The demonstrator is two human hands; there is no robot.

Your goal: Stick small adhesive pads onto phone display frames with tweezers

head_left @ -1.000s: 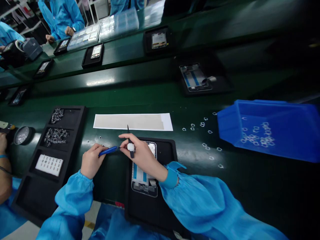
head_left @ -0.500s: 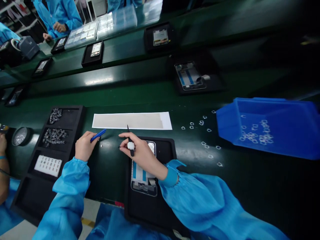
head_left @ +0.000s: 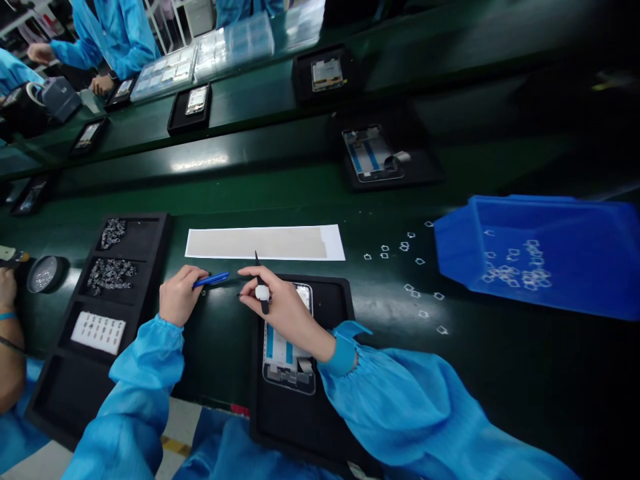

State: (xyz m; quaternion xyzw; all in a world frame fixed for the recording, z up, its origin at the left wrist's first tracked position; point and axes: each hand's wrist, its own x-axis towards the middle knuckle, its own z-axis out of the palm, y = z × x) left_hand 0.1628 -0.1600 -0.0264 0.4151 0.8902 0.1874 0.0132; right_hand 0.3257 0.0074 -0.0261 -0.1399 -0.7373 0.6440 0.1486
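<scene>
Left hand (head_left: 179,300) clutches a slim blue plastic tool (head_left: 213,279), right hand (head_left: 283,307) pinches a thin black pointed tool (head_left: 257,263) at the black tray's (head_left: 340,300) far-left corner; the silvery phone frame (head_left: 287,353) looks not yet worked.

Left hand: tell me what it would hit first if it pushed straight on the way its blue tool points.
Probably the right hand. The left hand aims its blue tool rightward, and the right hand's fingers, holding a black tool, lie just past the tip. Relative height is unclear.
</scene>
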